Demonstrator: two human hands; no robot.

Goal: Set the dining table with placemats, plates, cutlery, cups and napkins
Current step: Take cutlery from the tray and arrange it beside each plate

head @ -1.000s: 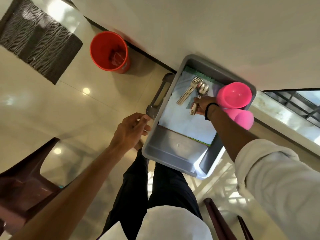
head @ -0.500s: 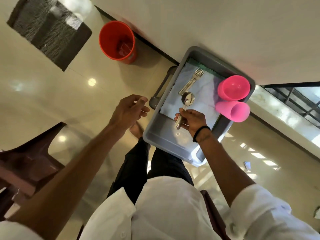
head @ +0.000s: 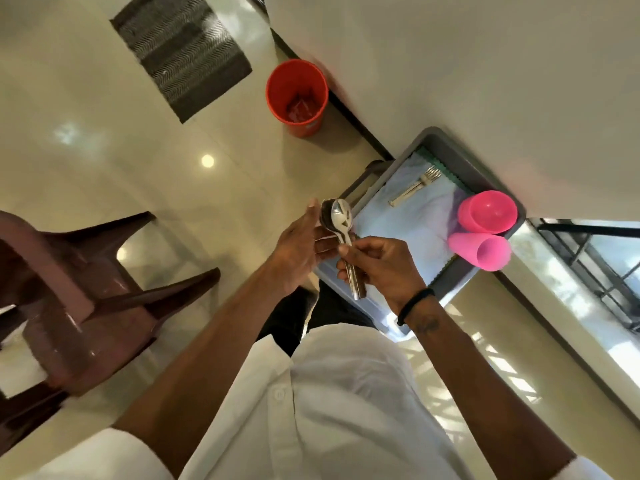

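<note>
My right hand [head: 381, 268] pinches the handles of a small bunch of steel spoons [head: 341, 220], bowls pointing up, above the near-left corner of a grey tray [head: 446, 282]. My left hand [head: 298, 247] is beside the spoons with straight fingers touching the spoon bowls. In the tray lie pale napkins [head: 426, 220], forks [head: 415, 187] at the far end, and two pink cups [head: 486, 211], one upright and one on its side [head: 485, 251].
A red bucket [head: 298, 95] stands on the glossy floor by the wall. A dark patterned mat [head: 181, 50] lies farther left. A brown plastic chair [head: 79, 289] is at my left. A window grille [head: 606, 271] shows at the right.
My right hand has lifted the spoons out of the tray and toward my body. My left hand has left the tray's edge and come up against the spoon bowls.
</note>
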